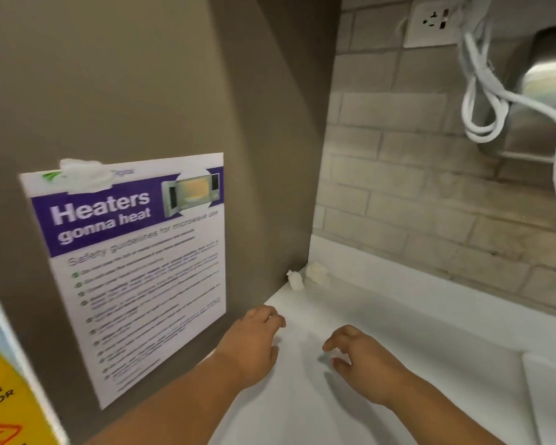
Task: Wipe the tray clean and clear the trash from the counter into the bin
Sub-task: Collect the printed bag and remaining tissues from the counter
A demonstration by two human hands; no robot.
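White worktop runs into a corner: brown panel on the left, beige brick-look tile behind. Both hands hover low over it, left hand and right hand, fingers loosely curled and apart, nothing in either grip. Just beyond the left hand, tucked in the corner, sit two crumpled white paper scraps. Up and right of the right hand, a wall socket with a looped white cable. Left of the hands, a poster reads "Heaters gonna heat", small print too blurred.
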